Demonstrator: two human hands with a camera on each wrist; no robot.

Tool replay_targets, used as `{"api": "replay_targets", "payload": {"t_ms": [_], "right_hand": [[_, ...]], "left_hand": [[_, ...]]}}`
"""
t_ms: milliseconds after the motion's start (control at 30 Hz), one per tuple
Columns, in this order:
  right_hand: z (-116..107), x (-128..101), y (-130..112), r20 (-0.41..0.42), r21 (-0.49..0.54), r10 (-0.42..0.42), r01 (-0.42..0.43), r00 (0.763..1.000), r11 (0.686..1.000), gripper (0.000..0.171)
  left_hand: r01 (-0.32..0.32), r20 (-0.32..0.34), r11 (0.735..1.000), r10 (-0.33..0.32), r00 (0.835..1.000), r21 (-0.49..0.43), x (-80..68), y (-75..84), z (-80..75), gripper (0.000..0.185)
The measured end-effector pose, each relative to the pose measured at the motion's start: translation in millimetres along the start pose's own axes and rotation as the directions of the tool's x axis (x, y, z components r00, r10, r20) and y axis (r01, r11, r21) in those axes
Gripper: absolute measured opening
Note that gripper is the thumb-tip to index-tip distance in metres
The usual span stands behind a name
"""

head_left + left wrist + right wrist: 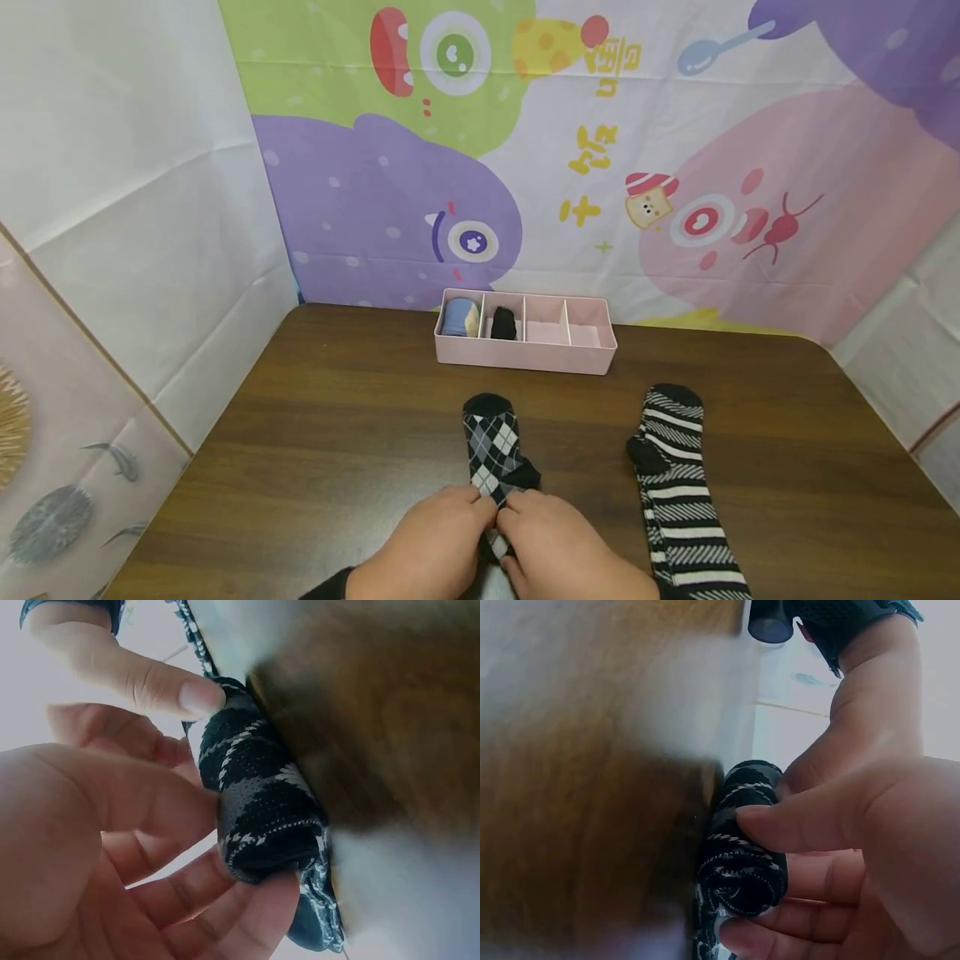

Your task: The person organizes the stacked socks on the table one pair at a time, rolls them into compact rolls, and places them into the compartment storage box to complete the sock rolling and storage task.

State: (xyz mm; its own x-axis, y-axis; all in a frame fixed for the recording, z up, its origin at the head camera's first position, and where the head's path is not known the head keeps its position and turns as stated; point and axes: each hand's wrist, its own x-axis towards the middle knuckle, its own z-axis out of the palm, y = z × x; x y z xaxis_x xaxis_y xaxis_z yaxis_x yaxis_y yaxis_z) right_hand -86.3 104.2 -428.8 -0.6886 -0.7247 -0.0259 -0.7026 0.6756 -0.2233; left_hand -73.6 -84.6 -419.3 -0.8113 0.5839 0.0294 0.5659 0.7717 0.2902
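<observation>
A black, grey and white argyle sock (491,442) lies on the table, its black toe toward the back. Its near end is rolled up; the spiral of the rolled sock (742,877) shows in the right wrist view. My left hand (431,537) grips one side of the roll, thumb on top and fingers against its end, as the left wrist view shows. From the other side my right hand (562,542) pinches the same roll between thumb and fingers. Both hands meet over it, hiding part of the sock in the head view.
To the right lies a black-and-white striped sock (686,500). A pink divided box (525,357) stands at the back of the wooden table (337,417). Its leftmost compartment holds a blue rolled bundle (456,318), the one beside it a black bundle (503,323). A cartoon-printed cloth (570,250) hangs behind.
</observation>
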Motion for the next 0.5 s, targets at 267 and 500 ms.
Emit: {"api": "replay_targets", "payload": {"t_ms": [267,500], "right_hand": [[-0.9,1.0,3.2,0.066,0.119,0.104,-0.111,0.992,0.987,0.017],[-3.3,2.7,3.9,0.09,0.136,0.127,-0.138,0.988,0.981,0.018]], "left_hand": [[-0.045,0.0,0.999,0.046,0.999,0.028,0.7,-1.0,1.3,0.017],[-0.024,0.013,0.999,0.024,1.0,0.034,3.3,-1.1,2.2,0.009]]}}
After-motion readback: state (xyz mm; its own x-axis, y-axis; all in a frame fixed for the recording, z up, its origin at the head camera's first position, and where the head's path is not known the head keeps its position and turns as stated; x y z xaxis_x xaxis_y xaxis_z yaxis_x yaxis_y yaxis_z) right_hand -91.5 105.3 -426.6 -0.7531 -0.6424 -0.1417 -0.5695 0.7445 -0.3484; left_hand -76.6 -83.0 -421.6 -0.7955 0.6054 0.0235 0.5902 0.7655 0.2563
